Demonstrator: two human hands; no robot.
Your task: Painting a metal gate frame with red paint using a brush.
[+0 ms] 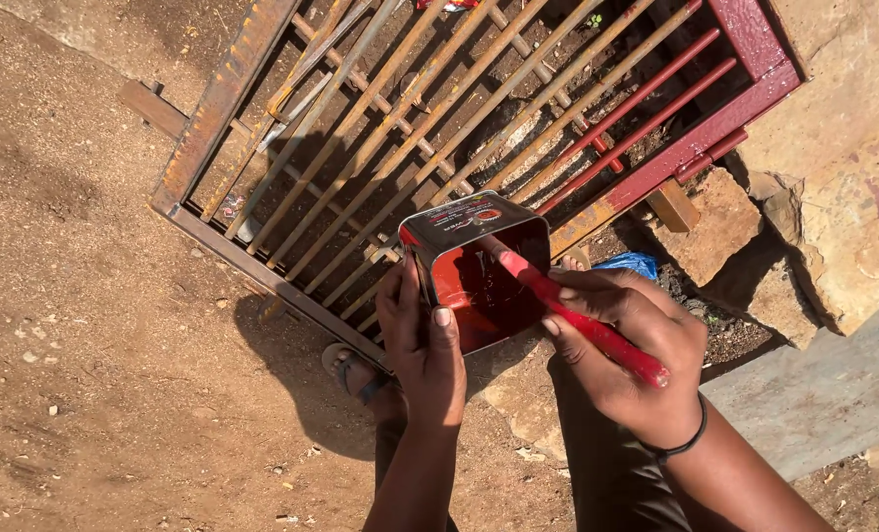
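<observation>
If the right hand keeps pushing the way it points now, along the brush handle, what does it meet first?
The right hand points up and left along the red brush handle, whose front end is already inside the open paint tin held by the left hand. It would probably meet the red paint or the tin's inner wall first; depth is unclear.

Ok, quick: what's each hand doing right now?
Left hand: closed around the red paint tin, holding it up.
Right hand: closed on the red brush handle, its tip in the tin.

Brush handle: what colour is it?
Red, seen in the head view: brush handle in the right hand.
</observation>
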